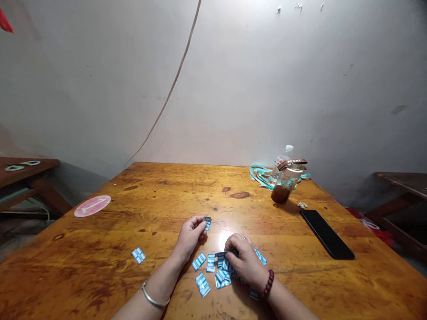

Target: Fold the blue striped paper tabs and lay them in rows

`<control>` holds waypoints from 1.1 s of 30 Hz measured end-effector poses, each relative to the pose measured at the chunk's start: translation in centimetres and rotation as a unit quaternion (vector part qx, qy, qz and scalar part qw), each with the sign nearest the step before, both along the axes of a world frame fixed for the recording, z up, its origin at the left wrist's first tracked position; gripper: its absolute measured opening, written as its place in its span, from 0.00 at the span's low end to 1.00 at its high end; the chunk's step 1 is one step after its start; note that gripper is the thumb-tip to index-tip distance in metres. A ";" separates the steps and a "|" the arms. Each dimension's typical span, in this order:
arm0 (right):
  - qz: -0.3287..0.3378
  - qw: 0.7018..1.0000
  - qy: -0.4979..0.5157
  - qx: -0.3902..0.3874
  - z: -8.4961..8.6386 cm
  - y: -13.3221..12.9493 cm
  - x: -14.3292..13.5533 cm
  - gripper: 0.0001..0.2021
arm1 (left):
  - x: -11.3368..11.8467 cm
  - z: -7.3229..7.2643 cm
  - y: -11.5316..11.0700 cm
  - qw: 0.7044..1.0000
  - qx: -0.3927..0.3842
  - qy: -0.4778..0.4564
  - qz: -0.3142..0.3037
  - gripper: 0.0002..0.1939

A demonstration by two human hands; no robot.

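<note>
Blue-and-white cards [223,280] are strewn beneath and left of the right hand [246,260], whose fingers are closed on what appears to be a dark piece [219,254]. A small card [207,226] is pinched by the left hand [190,236]. Rightward beyond the right hand, a phone [327,234] is laid; farther off, a bottle [289,180] is stood.

Striped pieces [223,278] partly hidden by right hand [245,260] — forearms [163,278] cut off
</note>
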State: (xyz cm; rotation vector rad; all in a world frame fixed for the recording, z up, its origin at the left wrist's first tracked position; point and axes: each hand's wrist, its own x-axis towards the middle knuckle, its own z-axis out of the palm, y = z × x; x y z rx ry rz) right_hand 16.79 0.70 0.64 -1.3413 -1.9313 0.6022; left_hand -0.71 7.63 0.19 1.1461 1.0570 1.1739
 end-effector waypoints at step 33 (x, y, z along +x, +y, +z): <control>-0.007 0.983 0.150 -0.102 0.2 0.6 0.9 0.08 | 1.1 0.4 -1.1 0.994 -0.040 0.024 -0.096 0.10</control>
